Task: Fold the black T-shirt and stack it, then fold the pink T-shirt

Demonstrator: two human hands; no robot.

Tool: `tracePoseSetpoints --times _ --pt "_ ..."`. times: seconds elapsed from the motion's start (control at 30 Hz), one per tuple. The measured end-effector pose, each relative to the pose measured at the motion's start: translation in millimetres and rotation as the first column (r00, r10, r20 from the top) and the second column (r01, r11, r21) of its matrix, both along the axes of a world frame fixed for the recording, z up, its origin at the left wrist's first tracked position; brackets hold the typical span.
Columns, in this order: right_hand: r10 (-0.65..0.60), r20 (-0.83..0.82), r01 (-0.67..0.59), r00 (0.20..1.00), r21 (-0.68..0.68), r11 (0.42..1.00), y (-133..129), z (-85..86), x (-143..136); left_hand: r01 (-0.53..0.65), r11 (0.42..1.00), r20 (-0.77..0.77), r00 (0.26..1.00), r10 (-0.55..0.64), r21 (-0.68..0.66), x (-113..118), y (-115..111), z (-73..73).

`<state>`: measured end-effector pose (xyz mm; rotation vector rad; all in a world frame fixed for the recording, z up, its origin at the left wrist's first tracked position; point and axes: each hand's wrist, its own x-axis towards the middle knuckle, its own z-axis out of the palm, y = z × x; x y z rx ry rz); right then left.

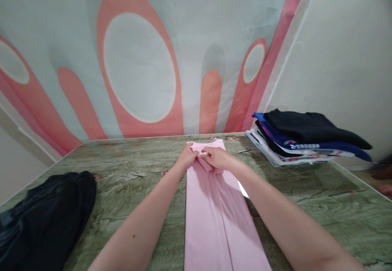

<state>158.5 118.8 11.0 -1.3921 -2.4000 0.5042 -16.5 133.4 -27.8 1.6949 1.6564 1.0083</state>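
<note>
A pink garment [208, 218], folded into a long narrow strip, lies lengthwise on the table in front of me. Its far end looks like a neckline, though I cannot tell the exact kind of garment. My left hand [186, 157] pinches the fabric at the left of that far end. Close beside it, my right hand [218, 157] grips the fabric from the right, fingers bent. Between the two hands the cloth is bunched into small folds. A small white edge shows beneath the strip, next to my right forearm.
Folded clothes, black, blue and white, form a stack [306, 140] at the back right of the wood-patterned table [131, 189]. A heap of dark clothing [45, 218] lies at the left edge. Behind the table hangs a grey and coral printed backdrop [190, 58].
</note>
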Motion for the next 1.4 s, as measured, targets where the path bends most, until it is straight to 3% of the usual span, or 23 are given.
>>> tracePoseSetpoints --times 0.17,0.53,0.73,1.17,1.4 --pt "0.047 0.248 -0.012 0.968 -0.14 0.99 -13 13.7 4 -0.007 0.999 -0.018 1.0 0.006 -0.043 -3 2 -4.2" --pt "-0.097 0.471 0.091 0.877 0.035 0.995 -52 20.4 -37 0.013 1.0 -0.048 0.999 -0.014 -0.02 -4 8 -10.3" --pt "-0.128 0.478 0.146 0.869 0.0 0.989 -48 20.6 -31 0.025 1.0 -0.056 0.998 -0.026 -0.009 -4 9 -13.4" --pt "-0.073 0.465 0.056 0.882 0.052 0.997 -61 19.0 -40 0.046 0.998 -0.107 0.993 -0.041 0.044 -1 4 -8.6" --pt "0.029 0.507 -0.06 0.861 0.045 0.997 -74 37.5 -44 0.092 0.993 -0.134 0.988 -0.081 0.074 -6 8 -10.9"
